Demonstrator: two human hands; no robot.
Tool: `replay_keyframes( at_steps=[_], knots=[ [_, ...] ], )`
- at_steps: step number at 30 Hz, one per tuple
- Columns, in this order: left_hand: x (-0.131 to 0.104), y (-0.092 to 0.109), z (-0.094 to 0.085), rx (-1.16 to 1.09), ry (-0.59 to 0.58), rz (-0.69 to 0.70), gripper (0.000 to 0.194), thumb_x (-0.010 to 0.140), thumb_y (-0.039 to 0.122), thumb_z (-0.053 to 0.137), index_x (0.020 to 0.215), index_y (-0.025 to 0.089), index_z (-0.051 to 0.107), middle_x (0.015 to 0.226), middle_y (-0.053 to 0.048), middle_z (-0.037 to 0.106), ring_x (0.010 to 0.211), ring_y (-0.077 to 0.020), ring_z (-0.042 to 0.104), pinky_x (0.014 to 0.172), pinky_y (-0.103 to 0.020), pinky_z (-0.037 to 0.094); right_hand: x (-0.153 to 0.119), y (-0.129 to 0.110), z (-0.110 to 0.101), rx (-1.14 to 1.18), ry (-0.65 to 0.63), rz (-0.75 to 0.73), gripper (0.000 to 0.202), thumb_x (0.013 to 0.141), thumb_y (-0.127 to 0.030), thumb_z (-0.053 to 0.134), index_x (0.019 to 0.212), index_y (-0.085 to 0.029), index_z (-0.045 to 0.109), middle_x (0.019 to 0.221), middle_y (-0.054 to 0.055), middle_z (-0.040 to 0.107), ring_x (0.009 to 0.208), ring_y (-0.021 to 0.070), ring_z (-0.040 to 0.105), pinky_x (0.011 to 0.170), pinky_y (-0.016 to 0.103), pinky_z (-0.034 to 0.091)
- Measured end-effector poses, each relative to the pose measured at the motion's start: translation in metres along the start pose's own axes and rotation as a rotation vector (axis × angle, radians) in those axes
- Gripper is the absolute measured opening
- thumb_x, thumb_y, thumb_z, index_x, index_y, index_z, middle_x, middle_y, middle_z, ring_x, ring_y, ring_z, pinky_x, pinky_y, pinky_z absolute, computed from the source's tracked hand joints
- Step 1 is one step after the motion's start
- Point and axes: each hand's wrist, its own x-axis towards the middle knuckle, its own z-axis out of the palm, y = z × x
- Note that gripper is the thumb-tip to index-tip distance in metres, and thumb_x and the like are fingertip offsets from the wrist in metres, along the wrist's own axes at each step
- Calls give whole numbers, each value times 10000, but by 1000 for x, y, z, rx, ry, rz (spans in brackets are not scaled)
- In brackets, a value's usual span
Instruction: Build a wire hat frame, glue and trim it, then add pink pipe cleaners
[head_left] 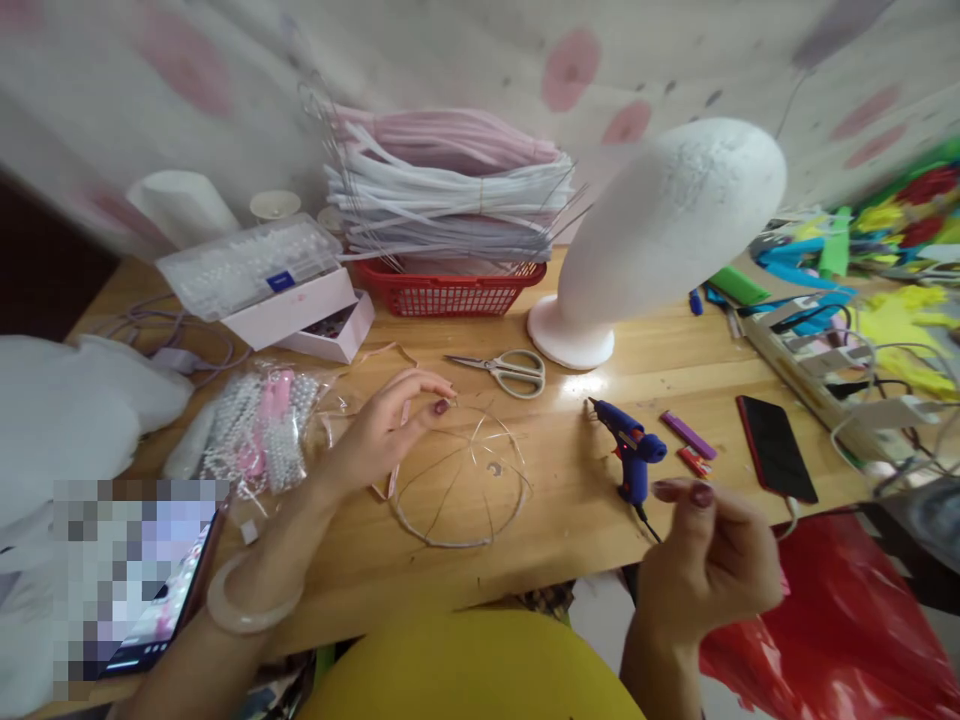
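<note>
My left hand (390, 425) pinches the upper edge of a round wire frame (450, 543) between thumb and forefinger. Thin wires cross inside its ring and meet near the upper middle. Part of the ring's left side looks wrapped in pale material. My right hand (712, 560) is raised near the table's front edge, thumb and fingers closed together; whether a small thing sits between them cannot be made out. Just beyond it stands a blue glue gun (632, 450), its nozzle pointing up and left. Scissors (517, 373) lie beyond the wire frame.
A white foam head form (667, 220) stands behind the glue gun. Bundled pipe cleaners (457, 185) fill a red basket (450, 295). Bagged pearl beads (262, 425) and a tablet (161, 590) lie left; a phone (776, 445) and power strip (795, 370) are right.
</note>
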Motion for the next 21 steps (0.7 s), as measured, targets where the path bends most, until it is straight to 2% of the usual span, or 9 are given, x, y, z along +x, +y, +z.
replay_keyframes(
  at_steps=[2,4,6,8,9,11,14,18,21],
  knots=[
    [-17,1,0,0,51,-35,221,967,416,550,1071,241,637,1128,-79,663,1136,-216,607,1017,-409,470,2,6,-10,-53,107,19,105,882,-233,685,781,-206,672,691,14,635,613,169,586,622,337,460],
    [-33,3,2,38,40,-37,210,937,393,613,1090,250,630,1162,-70,654,1162,-218,595,1045,-405,452,-3,6,-16,-73,49,-22,112,871,-211,691,762,-208,662,687,9,629,601,163,575,589,313,445],
    [-48,5,8,77,72,-28,213,933,354,627,1120,252,614,1228,-70,619,1217,-218,562,1086,-408,418,-13,-3,-16,-47,-231,-97,126,887,-181,658,763,-206,651,662,-13,624,564,131,569,544,264,439],
    [-59,6,14,123,197,-9,182,944,324,611,1109,248,602,1242,-74,585,1231,-220,542,1082,-412,416,-25,-16,-7,19,-628,-141,104,917,-180,615,824,-203,655,616,-43,612,498,93,555,482,208,428],
    [-64,7,18,157,256,-3,160,945,316,608,1090,247,602,1218,-73,581,1213,-222,545,1065,-411,427,-31,-22,-1,52,-772,-150,57,921,-211,621,882,-199,660,606,-50,615,473,83,552,458,190,424],
    [-72,8,23,213,301,-3,134,946,310,602,1064,247,612,1154,-70,597,1151,-226,568,1011,-398,460,-40,-30,12,68,-924,-155,107,915,-283,653,953,-183,661,538,-74,578,418,73,521,425,175,407],
    [-78,9,26,222,235,-32,123,966,286,564,1056,257,643,1068,-50,664,1066,-219,605,963,-382,473,-46,-33,25,48,-944,-173,126,927,-293,642,898,-175,675,471,-85,537,380,66,492,414,172,380],
    [-77,7,26,211,204,-26,101,963,223,562,976,252,658,938,-12,691,943,-188,627,928,-369,476,-45,-32,26,53,-950,-191,144,939,-237,608,822,-180,671,494,-63,588,379,63,495,411,180,362],
    [-74,7,26,240,244,-1,85,951,222,577,978,250,652,1023,-40,645,1027,-197,609,940,-365,481,-44,-33,24,40,-957,-190,132,938,-228,605,830,-187,668,537,-48,627,399,68,508,421,190,368]
  ],
)
